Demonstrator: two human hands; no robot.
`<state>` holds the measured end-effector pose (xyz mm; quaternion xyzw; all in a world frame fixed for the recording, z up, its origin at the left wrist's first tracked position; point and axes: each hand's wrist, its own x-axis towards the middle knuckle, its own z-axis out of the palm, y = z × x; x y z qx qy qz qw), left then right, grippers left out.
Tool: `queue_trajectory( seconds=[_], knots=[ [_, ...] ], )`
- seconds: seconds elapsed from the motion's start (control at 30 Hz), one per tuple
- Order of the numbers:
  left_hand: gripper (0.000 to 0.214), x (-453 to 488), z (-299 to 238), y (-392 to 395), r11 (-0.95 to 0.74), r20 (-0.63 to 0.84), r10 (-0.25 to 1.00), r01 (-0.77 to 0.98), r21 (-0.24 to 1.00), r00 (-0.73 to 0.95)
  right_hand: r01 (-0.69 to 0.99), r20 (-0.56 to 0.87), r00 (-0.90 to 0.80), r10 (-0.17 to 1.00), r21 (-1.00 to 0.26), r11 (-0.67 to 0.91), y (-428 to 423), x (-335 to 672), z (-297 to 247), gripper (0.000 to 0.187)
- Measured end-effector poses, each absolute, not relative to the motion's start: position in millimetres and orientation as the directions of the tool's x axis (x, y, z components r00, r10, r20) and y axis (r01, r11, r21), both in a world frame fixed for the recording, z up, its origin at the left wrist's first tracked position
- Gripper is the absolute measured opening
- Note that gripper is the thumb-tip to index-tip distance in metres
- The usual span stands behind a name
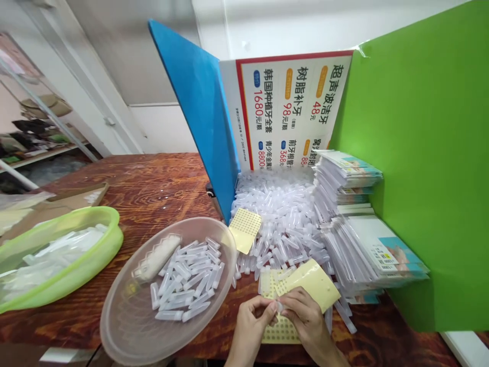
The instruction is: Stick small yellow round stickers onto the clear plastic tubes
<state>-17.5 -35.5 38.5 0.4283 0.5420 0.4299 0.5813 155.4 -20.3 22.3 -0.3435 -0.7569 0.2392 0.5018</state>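
The brown wood-grain desk (164, 178) carries everything near the hands. On its right stands a tall green panel (428, 153), a blue panel (194, 102) leans on the left, and a printed price board (280, 132) closes the back between them. Outside the blue panel, a pinkish translucent basin (126, 311) holds capped plastic tubes (187, 285), lying in many directions, and a white bundle (158, 257). Farther left, a lime-green basin (114, 234) contains whitish translucent pieces, too blurred to name. Between the panels spreads a big heap of similar tubes (282, 199); stacks of printed cards (351, 250) stand between this heap and the green panel. In front, the left hand (254, 321) and the right hand (307, 316) meet above a yellow dotted sticker sheet (280, 331). A plainer yellow sheet (315, 283) partly covers it, just beyond the right hand. One loose tube (346, 317) lies right of that hand, its long axis running from far left to near right. Smallest is a translucent piece (280, 306), pinched by the fingers of both hands over the dotted sheet; they hide most of it, so I cannot tell its long axis or where it points.
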Motion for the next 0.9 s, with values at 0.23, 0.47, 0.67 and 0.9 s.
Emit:
queue_trajectory(
  seconds=[0.23,0.47,0.67,0.9],
  knots=[
    [0.048,-11.8,12.1,-36.6,0.238,-0.231,0.968,0.074,0.968,-0.101,0.339,0.729,0.255,0.635,-0.682,0.648,20.2,105.5,108.0,0.021],
    [0.022,-27.3,-26.8,-37.9,0.235,-0.243,0.97,0.272,0.933,-0.004,0.468,0.574,-0.414,0.706,-0.531,0.707,20.6,67.2,138.2,0.01],
    [0.073,-4.4,-6.3,-33.9,0.332,-0.334,0.943,0.128,0.934,-0.01,0.721,0.421,0.038,0.906,-0.64,0.267,-38.1,167.9,62.0,0.02],
    [0.078,24.1,-15.5,-18.5,0.314,-0.314,0.949,0.078,0.946,-0.01,0.872,0.422,0.193,0.886,-0.487,0.042,-69.8,204.7,-12.3,0.019]
  ],
)
